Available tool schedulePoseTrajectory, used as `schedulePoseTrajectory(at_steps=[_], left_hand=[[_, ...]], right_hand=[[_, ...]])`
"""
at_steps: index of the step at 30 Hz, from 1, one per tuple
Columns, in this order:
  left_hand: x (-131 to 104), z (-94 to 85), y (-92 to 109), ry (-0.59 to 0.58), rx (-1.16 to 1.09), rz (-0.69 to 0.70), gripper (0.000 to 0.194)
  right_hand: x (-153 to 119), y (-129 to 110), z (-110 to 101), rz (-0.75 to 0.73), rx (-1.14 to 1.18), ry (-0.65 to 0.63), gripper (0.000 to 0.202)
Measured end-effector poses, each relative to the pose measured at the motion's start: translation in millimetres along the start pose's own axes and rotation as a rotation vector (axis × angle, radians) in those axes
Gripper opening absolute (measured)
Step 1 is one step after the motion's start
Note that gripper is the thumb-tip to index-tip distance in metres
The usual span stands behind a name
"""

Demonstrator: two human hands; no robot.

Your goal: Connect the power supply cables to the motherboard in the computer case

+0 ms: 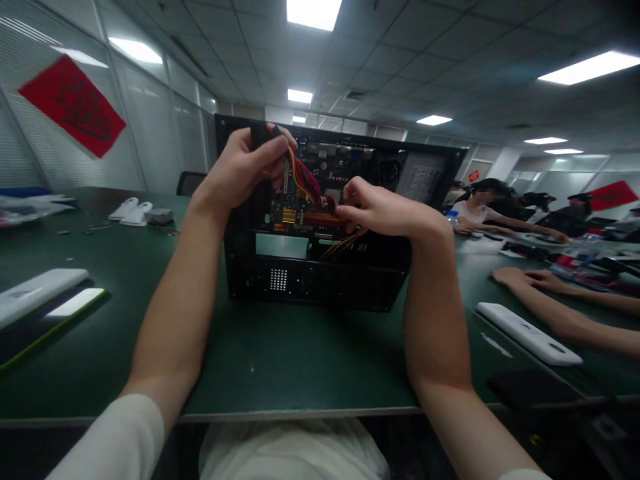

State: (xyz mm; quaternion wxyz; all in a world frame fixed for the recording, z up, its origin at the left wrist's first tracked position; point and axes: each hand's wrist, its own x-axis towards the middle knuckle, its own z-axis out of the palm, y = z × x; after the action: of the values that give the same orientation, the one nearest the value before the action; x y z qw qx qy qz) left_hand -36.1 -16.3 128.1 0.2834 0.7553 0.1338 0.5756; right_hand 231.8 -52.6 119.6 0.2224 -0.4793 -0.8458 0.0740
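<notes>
An open black computer case (345,287) stands on the green table, its inside facing me. My left hand (250,160) is closed at the case's upper left, fingers and thumb around a dark part I cannot clearly make out. Red, yellow and black cables (306,179) run from beside that hand down across the motherboard (323,167). My right hand (367,207) is at the middle of the case, fingers bent and pinched by the lower end of the cables; what they hold is too small to tell. A power supply (423,177) sits at the upper right inside.
On the green table (300,360) lie a phone with a green edge (50,327) and a white device (45,287) at left, white objects (131,211) further back, and another white device (530,333) at right. Another person's forearms (565,307) rest at the right; more people sit beyond.
</notes>
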Motion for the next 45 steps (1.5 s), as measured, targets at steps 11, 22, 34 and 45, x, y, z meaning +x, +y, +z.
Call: schedulePoseTrajectory(at_steps=[11,22,34,45], left_hand=[[13.4,24.9,8.9,0.116,-0.032,-0.197,0.019],[10.4,29.4,7.0,0.113,0.007,-0.158,0.022],[7.9,39.0,10.3,0.123,-0.028,-0.188,0.013],[6.8,39.0,5.1,-0.074,0.341,-0.095,0.028]], right_hand=[[64.7,16.8,76.7,0.201,-0.366,-0.586,0.034],[44.0,7.2,33.5,-0.032,-0.181,-0.050,0.026],[27.1,-1.5,25.9,0.130,-0.373,-0.173,0.021],[-22.1,-21.0,-8.4,-0.213,-0.254,-0.042,0.038]])
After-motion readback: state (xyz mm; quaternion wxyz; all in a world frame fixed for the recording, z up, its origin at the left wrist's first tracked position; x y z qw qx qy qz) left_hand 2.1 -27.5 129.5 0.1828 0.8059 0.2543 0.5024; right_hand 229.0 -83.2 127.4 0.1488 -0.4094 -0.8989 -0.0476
